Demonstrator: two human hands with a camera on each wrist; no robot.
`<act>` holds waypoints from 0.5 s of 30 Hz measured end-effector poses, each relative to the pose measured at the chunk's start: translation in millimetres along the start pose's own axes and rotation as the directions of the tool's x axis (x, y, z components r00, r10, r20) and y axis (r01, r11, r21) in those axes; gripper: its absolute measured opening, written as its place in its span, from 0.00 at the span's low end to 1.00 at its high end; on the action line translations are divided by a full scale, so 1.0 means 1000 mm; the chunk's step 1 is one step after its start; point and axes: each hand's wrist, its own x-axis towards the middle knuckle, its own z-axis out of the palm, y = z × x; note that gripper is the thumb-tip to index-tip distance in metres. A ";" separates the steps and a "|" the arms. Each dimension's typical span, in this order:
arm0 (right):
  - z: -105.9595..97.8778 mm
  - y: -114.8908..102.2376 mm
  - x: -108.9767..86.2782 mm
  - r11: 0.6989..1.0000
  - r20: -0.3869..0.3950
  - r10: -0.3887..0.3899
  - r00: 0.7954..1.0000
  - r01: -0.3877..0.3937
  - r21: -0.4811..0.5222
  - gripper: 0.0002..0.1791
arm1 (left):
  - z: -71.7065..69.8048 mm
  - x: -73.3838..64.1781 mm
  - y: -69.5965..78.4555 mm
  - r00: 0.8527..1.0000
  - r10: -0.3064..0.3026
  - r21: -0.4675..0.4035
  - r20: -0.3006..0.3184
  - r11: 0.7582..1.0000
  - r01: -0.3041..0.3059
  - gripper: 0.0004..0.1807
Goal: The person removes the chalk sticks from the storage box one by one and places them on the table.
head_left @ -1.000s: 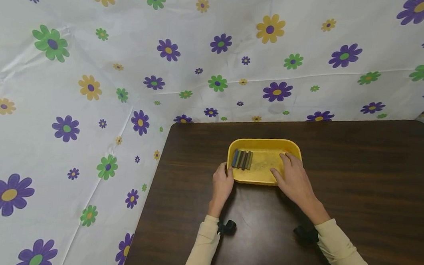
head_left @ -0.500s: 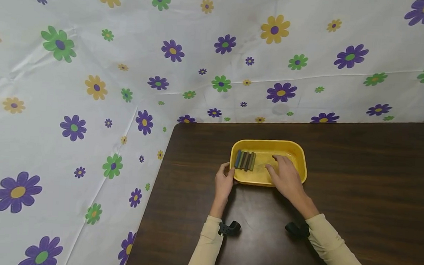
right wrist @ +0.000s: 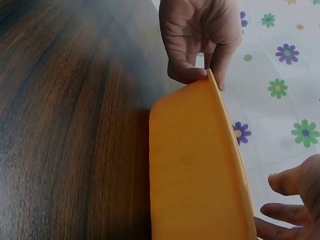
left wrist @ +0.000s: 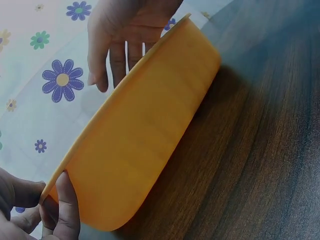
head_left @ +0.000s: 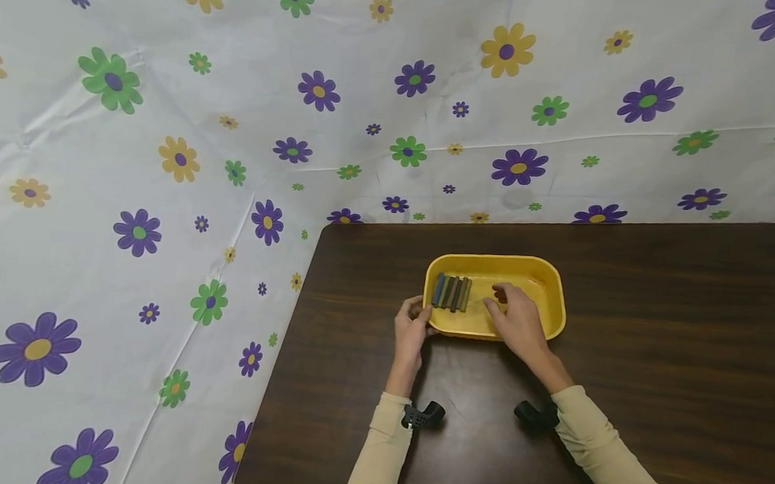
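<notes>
A shallow yellow tray (head_left: 551, 291) with rounded corners stands on the dark table. Inside its left end, several short coloured sticks (head_left: 452, 294), blue, olive and brown, lie side by side in a row; their exact kind is too small to tell. My left hand (head_left: 410, 338) grips the tray's near left corner, its thumb and fingers pinching the rim in the left wrist view. My right hand (head_left: 518, 318) hovers over the middle of the tray, fingers loosely bent, a short way right of the sticks. The right wrist view shows these fingers (right wrist: 282, 182) apart with nothing between them.
The wood-grain table (head_left: 672, 323) extends far to the right of the tray. A white flower-printed sheet (head_left: 345, 50) hangs behind the table and along its left side. Dark wrist cameras (head_left: 424, 416) sit on both cuffs.
My right hand has moved left, from the tray's right end to over its middle. My left hand stays on the corner. The head view has shifted slightly.
</notes>
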 end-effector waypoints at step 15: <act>0.020 0.000 0.019 0.985 0.112 0.137 0.984 -0.147 0.091 0.23 | 0.001 0.001 0.001 0.999 -0.035 -0.021 -0.012 0.999 0.034 0.16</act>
